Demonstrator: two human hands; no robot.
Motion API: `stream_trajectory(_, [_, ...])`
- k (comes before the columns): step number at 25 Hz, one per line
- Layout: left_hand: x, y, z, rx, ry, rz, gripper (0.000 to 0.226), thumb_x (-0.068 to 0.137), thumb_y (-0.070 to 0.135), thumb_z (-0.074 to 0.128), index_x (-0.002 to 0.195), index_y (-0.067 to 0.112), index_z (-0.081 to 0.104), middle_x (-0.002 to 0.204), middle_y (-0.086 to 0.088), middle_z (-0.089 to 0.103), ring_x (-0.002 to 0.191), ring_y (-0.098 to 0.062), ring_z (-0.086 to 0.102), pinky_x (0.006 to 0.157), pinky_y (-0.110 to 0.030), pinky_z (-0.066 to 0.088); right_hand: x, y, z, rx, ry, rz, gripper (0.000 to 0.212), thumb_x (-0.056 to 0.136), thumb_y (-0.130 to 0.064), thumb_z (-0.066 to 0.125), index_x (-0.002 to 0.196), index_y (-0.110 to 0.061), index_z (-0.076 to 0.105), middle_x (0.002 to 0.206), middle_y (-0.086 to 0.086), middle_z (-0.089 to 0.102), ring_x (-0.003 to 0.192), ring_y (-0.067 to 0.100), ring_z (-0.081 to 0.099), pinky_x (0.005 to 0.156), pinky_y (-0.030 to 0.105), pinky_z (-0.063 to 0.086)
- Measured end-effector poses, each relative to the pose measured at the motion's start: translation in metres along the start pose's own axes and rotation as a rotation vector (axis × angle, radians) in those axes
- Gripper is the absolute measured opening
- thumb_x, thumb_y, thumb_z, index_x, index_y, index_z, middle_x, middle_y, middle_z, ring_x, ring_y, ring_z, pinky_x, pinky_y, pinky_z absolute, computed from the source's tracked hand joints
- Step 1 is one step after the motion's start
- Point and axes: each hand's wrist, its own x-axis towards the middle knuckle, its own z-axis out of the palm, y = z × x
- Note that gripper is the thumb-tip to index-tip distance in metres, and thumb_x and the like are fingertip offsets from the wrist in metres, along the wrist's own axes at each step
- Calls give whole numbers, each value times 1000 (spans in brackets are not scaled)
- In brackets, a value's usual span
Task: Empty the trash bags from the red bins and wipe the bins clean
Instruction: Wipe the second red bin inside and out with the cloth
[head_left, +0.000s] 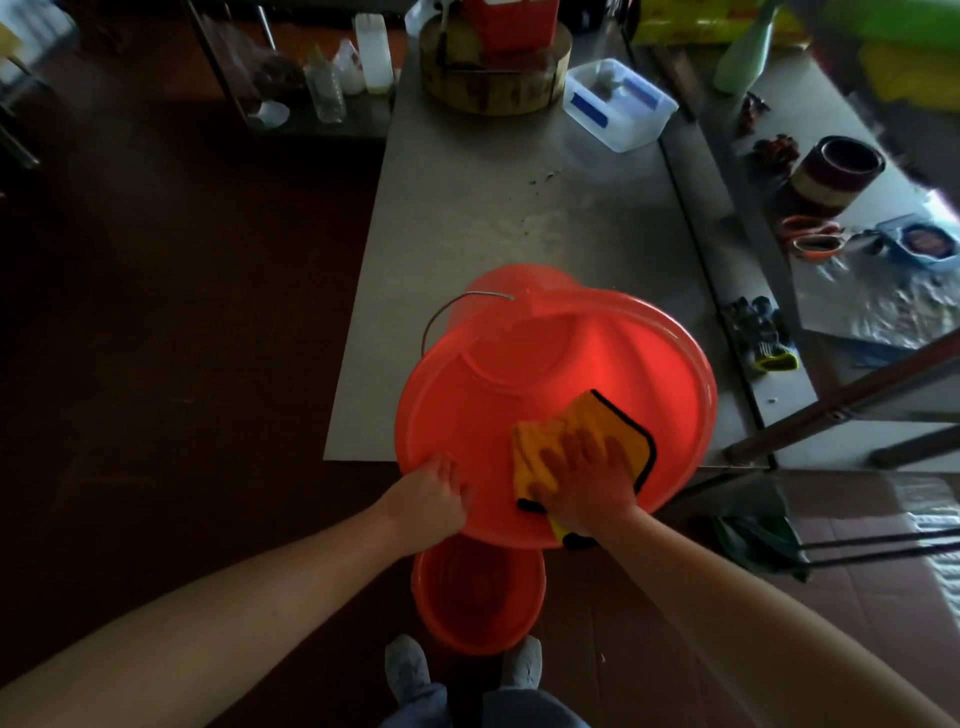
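Note:
A large red bin (597, 358) lies on its side on the steel table (467, 208), its mouth tilted toward me and hanging over the table's near edge. A wire handle (441, 312) arcs at its upper left. My left hand (436, 493) grips the bin's near left rim. My right hand (587, 483) presses an orange cloth with black trim (613, 426) flat against the inside wall, fingers spread. A second, smaller red bin (478, 592) stands upright on the floor just below, between the table edge and my feet.
At the table's far end are a round wooden chopping block (493, 78) and a clear plastic box (618, 104). A side counter on the right holds gloves (763, 332), orange scissors (810, 239) and a dark cup (836, 171). Dark floor lies to the left.

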Motion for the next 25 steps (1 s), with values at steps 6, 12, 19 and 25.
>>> stream_trajectory(6, [7,0,-18,-8,-43,-33,36,90,37,59,110,9,70,103,-17,73,95,-34,69,90,-42,54,-7,18,-14,-71,-38,65,80,90,-76,12,160,-38,5,169,-1,-6,154,26,-15,113,60,-16])
stream_trajectory(12, [0,-8,-20,5,3,-36,33,84,44,66,101,17,76,96,-9,77,88,-26,73,82,-36,58,-39,-70,6,399,-84,21,80,87,-79,-1,158,-43,-2,169,-7,-6,155,22,-12,119,53,-7])
stream_trajectory(19, [2,-8,1,-65,48,-39,57,100,50,46,132,4,56,130,-27,61,121,-42,58,107,-48,43,-41,-15,1,158,16,-19,87,80,-82,-2,157,-44,12,169,-8,3,155,20,-10,115,51,-14])
stream_trajectory(25, [-3,-16,-7,-55,51,-24,50,91,56,54,112,15,73,109,-16,74,101,-32,71,94,-40,54,-11,-39,-6,210,-121,-16,91,78,-83,-1,158,-42,4,169,-6,-4,154,26,-14,116,59,-11])
